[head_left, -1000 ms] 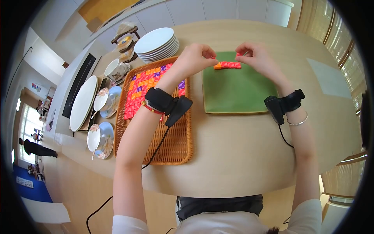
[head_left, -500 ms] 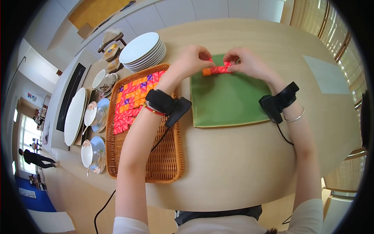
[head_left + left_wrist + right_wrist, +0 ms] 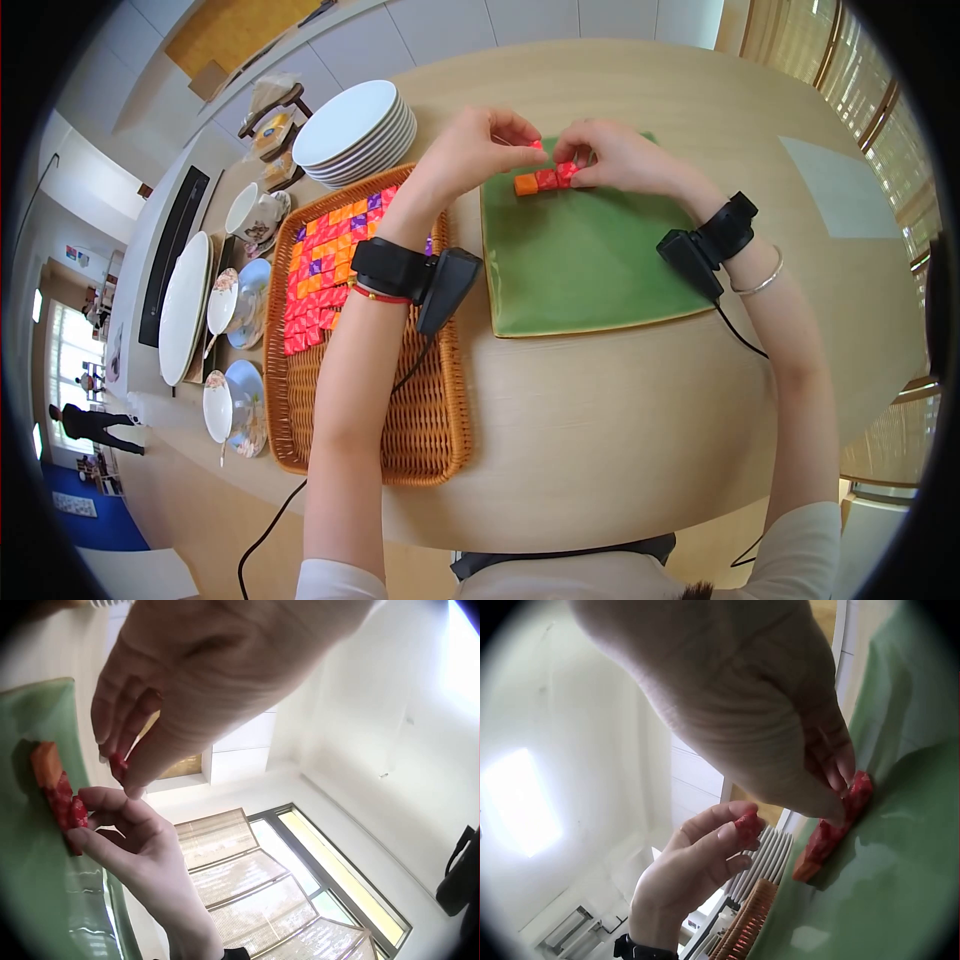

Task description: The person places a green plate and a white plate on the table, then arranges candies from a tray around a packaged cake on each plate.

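Note:
My left hand (image 3: pixel 475 150) pinches a small red wrapped candy (image 3: pixel 747 830) between thumb and fingertips, held up near the far left of a square green plate (image 3: pixel 590 270). On that plate lies a short row of shiny wrapped cubes, an orange candy (image 3: pixel 526 185) at its left end and red candies (image 3: pixel 546 180) beside it. My right hand (image 3: pixel 620 158) reaches over the row's right end, thumb and fingers pinching another red candy (image 3: pixel 77 812) right at the row. The right fingers partly hide that end in the head view.
Left of the plate stands a wicker basket (image 3: pixel 455 420) with many red, orange and purple candies (image 3: pixel 330 250). A stack of white plates (image 3: pixel 355 130) rises behind it. Cups on blue saucers (image 3: pixel 245 385) and a large white oval dish (image 3: pixel 184 305) stand further left.
My right hand has come left and down with its red candy, from above the plate to the row. My left hand keeps its candy. The head view has shifted somewhat.

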### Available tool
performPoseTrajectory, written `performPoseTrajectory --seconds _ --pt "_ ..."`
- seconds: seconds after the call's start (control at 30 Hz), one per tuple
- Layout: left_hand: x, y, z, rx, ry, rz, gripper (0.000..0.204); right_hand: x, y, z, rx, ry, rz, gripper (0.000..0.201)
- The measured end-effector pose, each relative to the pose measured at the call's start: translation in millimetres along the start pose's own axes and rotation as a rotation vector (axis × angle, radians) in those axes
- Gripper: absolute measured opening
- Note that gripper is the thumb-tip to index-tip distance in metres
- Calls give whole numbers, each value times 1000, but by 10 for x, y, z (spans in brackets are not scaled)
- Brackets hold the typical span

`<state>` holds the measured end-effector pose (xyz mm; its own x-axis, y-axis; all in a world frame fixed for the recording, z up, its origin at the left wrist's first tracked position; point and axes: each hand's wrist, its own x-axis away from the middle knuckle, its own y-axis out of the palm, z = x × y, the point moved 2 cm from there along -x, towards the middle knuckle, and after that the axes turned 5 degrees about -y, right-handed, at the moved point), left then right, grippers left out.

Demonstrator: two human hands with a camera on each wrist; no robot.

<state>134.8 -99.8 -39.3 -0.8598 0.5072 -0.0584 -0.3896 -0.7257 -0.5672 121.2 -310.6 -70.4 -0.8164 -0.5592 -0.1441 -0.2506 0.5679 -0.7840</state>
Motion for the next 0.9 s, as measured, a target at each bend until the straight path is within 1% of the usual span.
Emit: performPoseTrajectory --seconds 0.1,0.3,0.37,0.4,0.43,0.47,0.5,0.53,0.57,0.63,0.7,0.77,0.8,0.87,0.9 --pt "-21 -15 -57 -55 11 4 34 -6 4 -64 41 -8 -3 26" --pt "48 7 71 -121 -8 -3 37 10 38 -63 65 6 -39 31" --pt "57 15 80 -127 -12 4 39 78 -12 -149 74 -121 179 34" --pt "60 19 85 -124 5 12 45 82 -42 -179 75 -121 180 34" --pt "64 25 99 -120 21 20 50 81 -77 -229 -23 -120 179 36" --pt "68 36 110 -119 23 19 50 77 -91 -261 -120 -119 178 39" --pt "70 47 125 -118 24 20 55 78 -81 -280 -119 -117 179 39" --pt "72 60 144 -117 26 21 61 86 -68 -316 -145 -171 192 37" --pt "75 72 157 -116 28 19 61 98 -57 -355 -170 -225 206 35" --pt "84 80 171 -115 51 44 65 134 -62 -438 -202 -207 194 32" --pt "79 84 144 -84 51 23 65 142 -50 -454 -235 -190 182 29" --pt "70 89 129 -52 52 2 65 162 -47 -419 -165 -219 251 20" --pt "66 92 113 -19 45 -17 63 169 -46 -405 -165 -218 251 20" --pt "86 97 136 15 37 -37 61 198 -61 -352 -197 -108 271 16" --pt "108 92 142 20 18 -18 58 211 -71 -304 -197 -108 270 16"
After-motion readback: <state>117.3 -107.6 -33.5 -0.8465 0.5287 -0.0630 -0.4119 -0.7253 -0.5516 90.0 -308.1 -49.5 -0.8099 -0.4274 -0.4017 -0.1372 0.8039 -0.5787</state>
